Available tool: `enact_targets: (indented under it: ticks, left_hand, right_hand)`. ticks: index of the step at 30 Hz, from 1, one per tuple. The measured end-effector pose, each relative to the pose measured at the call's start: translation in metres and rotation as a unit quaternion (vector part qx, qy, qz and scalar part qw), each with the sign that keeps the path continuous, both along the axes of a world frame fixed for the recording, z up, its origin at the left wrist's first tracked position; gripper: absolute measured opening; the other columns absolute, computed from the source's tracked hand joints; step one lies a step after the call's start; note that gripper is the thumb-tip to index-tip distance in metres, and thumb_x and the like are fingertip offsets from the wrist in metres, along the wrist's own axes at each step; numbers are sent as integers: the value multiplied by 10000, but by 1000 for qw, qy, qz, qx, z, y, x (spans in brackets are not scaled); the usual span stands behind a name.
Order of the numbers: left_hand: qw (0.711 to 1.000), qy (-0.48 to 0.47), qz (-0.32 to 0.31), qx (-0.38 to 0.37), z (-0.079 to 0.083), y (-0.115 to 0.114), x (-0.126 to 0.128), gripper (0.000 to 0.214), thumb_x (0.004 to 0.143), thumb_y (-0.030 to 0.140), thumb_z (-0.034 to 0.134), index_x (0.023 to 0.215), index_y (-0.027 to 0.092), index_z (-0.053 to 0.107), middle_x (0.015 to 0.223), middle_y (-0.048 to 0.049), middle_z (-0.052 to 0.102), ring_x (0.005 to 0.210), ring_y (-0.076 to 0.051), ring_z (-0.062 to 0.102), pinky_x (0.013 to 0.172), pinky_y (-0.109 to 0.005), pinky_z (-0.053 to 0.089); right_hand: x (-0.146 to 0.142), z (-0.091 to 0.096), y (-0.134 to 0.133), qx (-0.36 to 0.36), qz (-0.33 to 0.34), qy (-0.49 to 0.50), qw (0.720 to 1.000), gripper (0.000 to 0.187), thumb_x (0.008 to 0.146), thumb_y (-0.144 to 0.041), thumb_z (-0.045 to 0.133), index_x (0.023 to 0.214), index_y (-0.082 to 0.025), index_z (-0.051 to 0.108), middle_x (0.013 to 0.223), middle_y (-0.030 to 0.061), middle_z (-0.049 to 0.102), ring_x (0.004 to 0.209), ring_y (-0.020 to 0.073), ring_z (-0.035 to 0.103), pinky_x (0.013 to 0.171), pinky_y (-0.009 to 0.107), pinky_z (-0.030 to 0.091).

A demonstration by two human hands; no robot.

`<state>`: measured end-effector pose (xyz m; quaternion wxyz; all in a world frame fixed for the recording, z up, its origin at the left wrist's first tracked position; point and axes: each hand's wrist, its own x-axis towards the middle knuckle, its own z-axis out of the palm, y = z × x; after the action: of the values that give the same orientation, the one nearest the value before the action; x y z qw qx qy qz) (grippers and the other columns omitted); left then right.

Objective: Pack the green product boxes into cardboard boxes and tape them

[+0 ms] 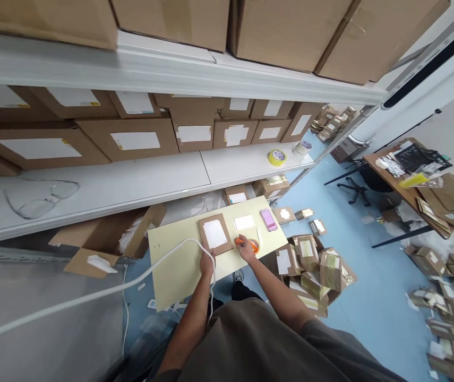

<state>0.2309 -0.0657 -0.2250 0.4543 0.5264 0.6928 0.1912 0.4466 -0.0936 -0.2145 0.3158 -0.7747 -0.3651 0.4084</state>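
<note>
A small brown cardboard parcel with a white label [215, 234] lies on a pale yellow table [179, 265]. My left hand [207, 262] rests at the parcel's near edge, fingers curled against it. My right hand [245, 245] is closed on an orange tape dispenser [251, 244] just right of the parcel. A white paper slip [245, 222] and a pink phone-like object [268, 219] lie farther along the table. A white cable [139, 278] runs across the table past my left wrist.
White shelves [139, 180] hold labelled cardboard boxes, a yellow tape roll [276, 157] and a white roll [303, 147]. Several small taped parcels [310, 265] are heaped on the blue floor to the right. An open carton [103, 239] sits left of the table. A cluttered desk [410, 175] stands far right.
</note>
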Motion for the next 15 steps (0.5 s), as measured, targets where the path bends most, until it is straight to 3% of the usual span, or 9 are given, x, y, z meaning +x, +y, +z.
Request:
enact_targets:
  ticks: [3,6,10,15]
  left_hand:
    - [999,25,5,-43,9,8,8,845,1053,388,588,1783,123,257,1710,-224,518,1543,-349,575,1236,-415,487]
    - [998,34,17,-48,15,9,12,825,1063,365,570,1788,131,254,1714,-207,519,1541,-341,579,1230,-411,499]
    - [996,53,33,-69,14,4,10,821,1077,407,555,1796,169,238,1700,-163,558,1512,-319,612,1185,-403,539]
    - [992,65,73,-86,2,1,6,876,1025,463,641,1789,227,284,1583,-126,685,1378,-311,718,1078,-365,600]
  right_hand:
    - [46,11,24,-42,-23,-50,998,554,955,-343,643,1504,-278,610,1450,103,722,1274,276,737,1086,420,600]
    - [88,11,56,-115,-3,-87,990,528,1015,-447,639,1506,-257,595,1518,129,687,1305,267,724,1048,358,592]
    - [118,-9,100,-193,25,-117,974,701,934,-549,783,1503,-200,570,1516,218,663,1374,351,670,1083,415,555]
    - [115,-39,133,-253,37,-206,945,987,764,-612,943,1527,-159,511,1542,295,571,1458,431,556,1088,493,534]
